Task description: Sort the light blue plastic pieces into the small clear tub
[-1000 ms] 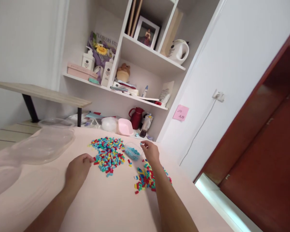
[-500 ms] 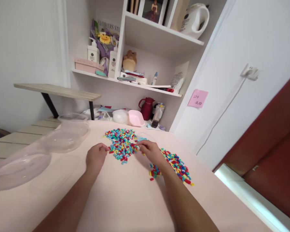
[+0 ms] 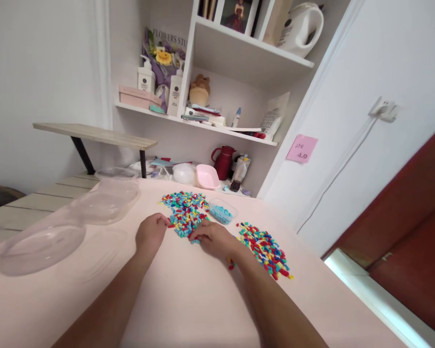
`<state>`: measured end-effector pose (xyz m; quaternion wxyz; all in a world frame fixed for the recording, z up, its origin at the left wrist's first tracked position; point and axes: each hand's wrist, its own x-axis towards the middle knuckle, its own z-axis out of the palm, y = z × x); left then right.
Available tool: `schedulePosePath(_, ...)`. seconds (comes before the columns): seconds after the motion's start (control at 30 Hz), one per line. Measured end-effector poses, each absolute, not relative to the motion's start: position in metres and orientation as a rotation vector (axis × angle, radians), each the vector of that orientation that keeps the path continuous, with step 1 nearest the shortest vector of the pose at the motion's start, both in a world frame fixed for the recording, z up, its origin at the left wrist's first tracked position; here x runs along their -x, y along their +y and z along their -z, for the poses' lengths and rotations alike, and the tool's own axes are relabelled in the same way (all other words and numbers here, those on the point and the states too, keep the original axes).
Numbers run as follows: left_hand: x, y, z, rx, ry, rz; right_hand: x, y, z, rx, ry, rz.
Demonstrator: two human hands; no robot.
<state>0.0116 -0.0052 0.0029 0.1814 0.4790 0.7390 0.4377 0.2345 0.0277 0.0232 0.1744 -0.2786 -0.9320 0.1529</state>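
A pile of tiny multicoloured plastic pieces [image 3: 185, 218], like small building bricks, is spread on the pink tabletop [image 3: 188, 295]. My left hand [image 3: 151, 234] is at the pile's left edge, fingers curled and thumb and forefinger pinched by a red piece; whether it grips that piece is unclear. At the pile's near edge, my right hand [image 3: 213, 238] points down with fingertips closed together among the pieces. What they hold is hidden. Behind the right hand, a small clear tray [image 3: 235, 211] contains light-blue pieces [image 3: 221, 214]. A second mixed pile [image 3: 266, 249] lies right, partly covered by my right forearm.
Clear plastic containers [image 3: 45, 244] stand along the left side, with a clear lid-like piece [image 3: 94, 256] beside them. At the back are a pink tray [image 3: 207, 177], a red jug [image 3: 223, 162] and a bottle [image 3: 240, 173]. A small wooden shelf [image 3: 94, 134] rises back left.
My right hand has moved from beside the clear tray down and left to the pile's near edge, uncovering the tray. My left hand stays at the left edge. The view has shifted slightly.
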Motion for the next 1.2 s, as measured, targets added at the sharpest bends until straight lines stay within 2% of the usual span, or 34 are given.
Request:
schedulePosePath(0.4,-0.012,-0.005,-0.004,-1.331,2.081,-1.221,-0.264,0.038,-0.028,1.034,-2.518,-0.648)
schedulePosePath(0.8,-0.012,-0.002,-0.002,-1.37,2.121,-1.183,-0.26,0.034,-0.03,0.943,-2.588,-0.606)
schedulePosePath(1.03,-0.011,-0.002,0.0,-1.378,2.11,-1.177,-0.248,0.032,-0.027,1.044,-2.508,-0.504)
schedulePosePath(1.2,-0.009,-0.002,-0.004,-1.374,2.094,-1.15,-0.265,0.046,-0.04,1.011,-2.09,-0.434)
